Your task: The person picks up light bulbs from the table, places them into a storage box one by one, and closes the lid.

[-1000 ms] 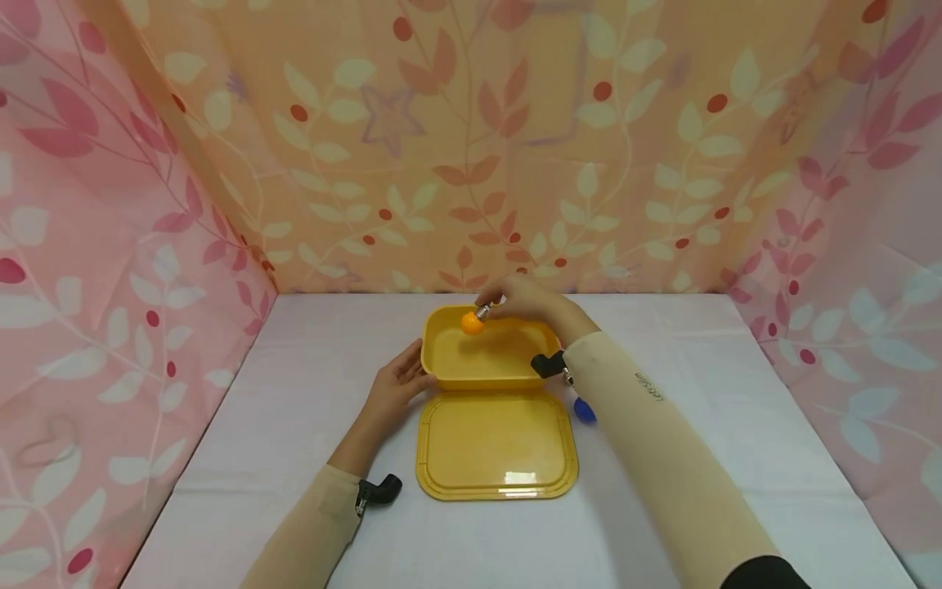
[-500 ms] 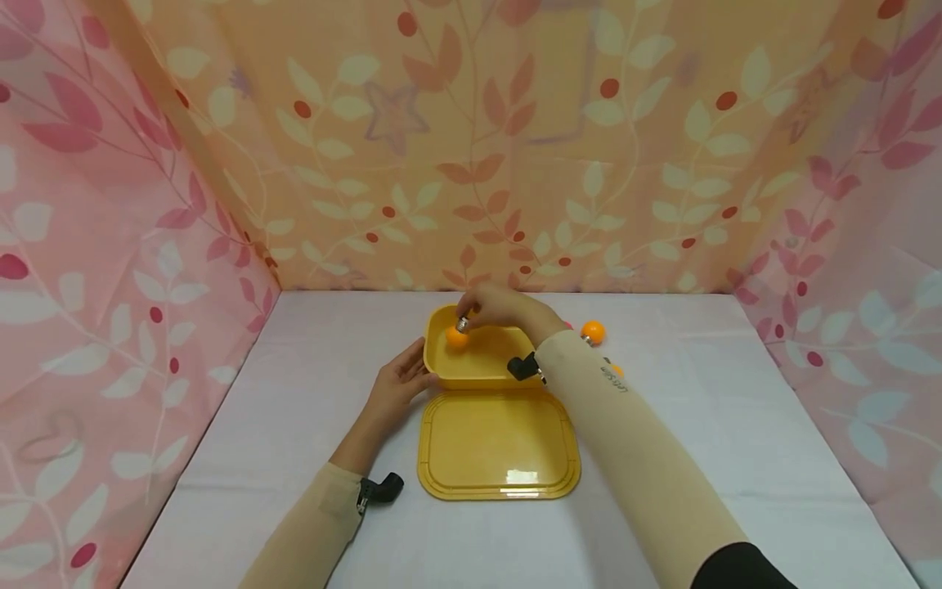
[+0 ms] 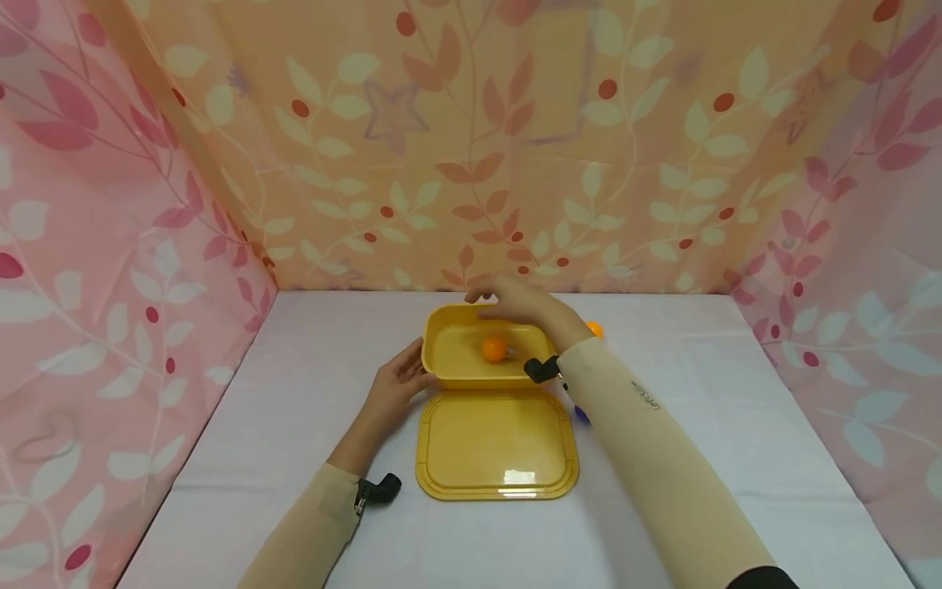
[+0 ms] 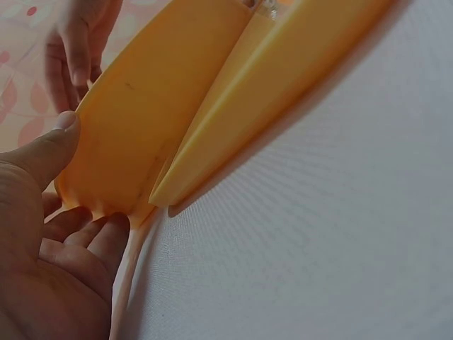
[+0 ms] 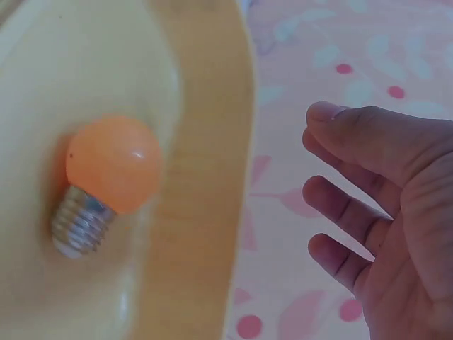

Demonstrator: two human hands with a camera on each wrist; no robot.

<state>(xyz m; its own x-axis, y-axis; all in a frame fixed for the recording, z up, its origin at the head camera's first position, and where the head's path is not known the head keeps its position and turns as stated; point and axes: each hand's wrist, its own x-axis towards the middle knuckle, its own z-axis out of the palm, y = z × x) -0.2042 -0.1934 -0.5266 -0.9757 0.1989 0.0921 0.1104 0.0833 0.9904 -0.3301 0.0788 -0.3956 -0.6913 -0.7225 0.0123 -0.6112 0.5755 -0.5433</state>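
An orange light bulb [image 3: 495,349] with a silver screw base lies on its side in the yellow box [image 3: 471,383]. The right wrist view shows this bulb [image 5: 115,164] on the box floor near the wall. My right hand [image 3: 518,303] is over the far rim, its fingers parted and holding nothing. In its wrist view the hand [image 5: 375,177] is beyond the box wall. My left hand [image 3: 396,386] holds the left end of the box, thumb [image 4: 53,150] at one edge and fingertips against the wall. A flat yellow lid [image 3: 496,446] lies in front of the box.
Another orange round thing [image 3: 594,328] shows behind the right forearm, mostly hidden. A blue piece [image 3: 582,415] peeks out beside the right sleeve, near the lid's corner. White cloth [image 3: 309,343] covers the table; patterned curtains [image 3: 471,147] stand behind and at both sides.
The right hand moved left with the bulb, then let go of it in the box and drew back up and to the right. The left hand stayed at the box's left end.
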